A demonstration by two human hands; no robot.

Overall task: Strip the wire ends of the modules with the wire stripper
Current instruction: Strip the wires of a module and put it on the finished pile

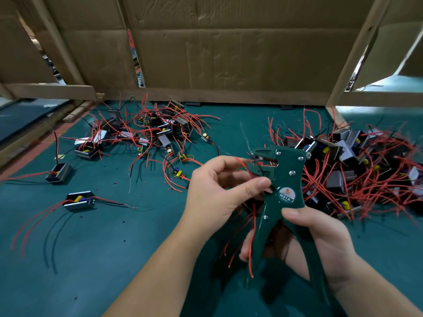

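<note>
Her right hand (320, 239) grips the wire stripper (280, 193) handles; left hand (219, 191) pinches wires (246, 167) into its head. Next, probably a squeeze.

a small assembly workshop or factory bench, by the look of it. the work surface is a green mat (68, 259) of the kind laid on electronics benches, scattered with tiny bits of cut insulation. two loose heaps of identical small modules — one pile on the left (146, 133), a denser one on the right (357, 170) — trail red and black leads, a sign of batch work. the bench is screened by rough cardboard panels (229, 49) fixed to bare wooden battens (352, 49) — a makeshift partition.
</note>
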